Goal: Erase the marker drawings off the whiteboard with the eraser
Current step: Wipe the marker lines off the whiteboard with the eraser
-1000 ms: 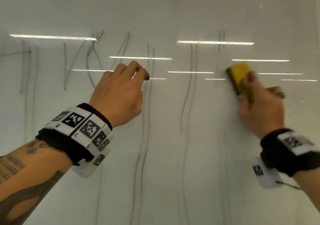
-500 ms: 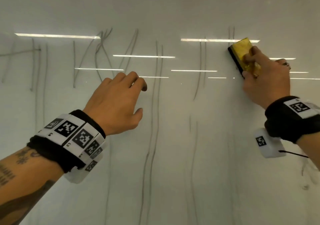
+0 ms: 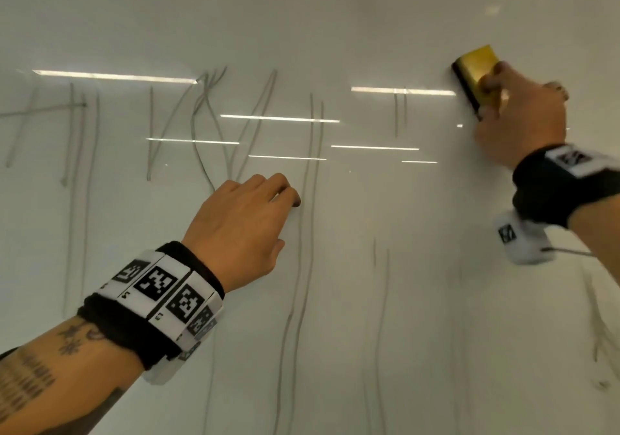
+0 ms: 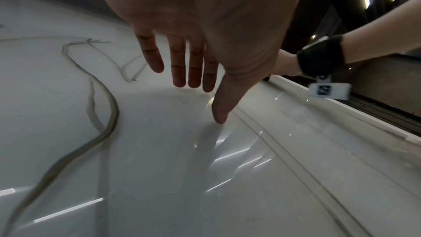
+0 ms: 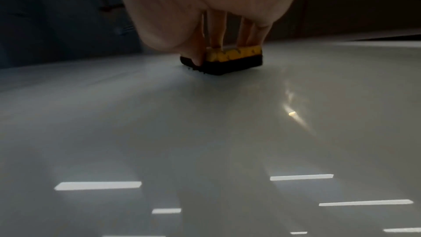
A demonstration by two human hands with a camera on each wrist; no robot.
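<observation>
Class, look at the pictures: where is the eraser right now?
In the head view the eraser is at the upper right, pressed flat against the whiteboard in the right hand, above and right of a short pair of marker lines.

The eraser [image 3: 476, 74], a yellow block with a black felt face, sits flat against the glossy whiteboard [image 3: 369, 15] toward its upper right, tilted slightly off vertical. Thin grey marker drawings [image 3: 310, 173], mostly long vertical strokes with some crossing loops, cover the board's left and middle; fainter ones trail down the right.
</observation>
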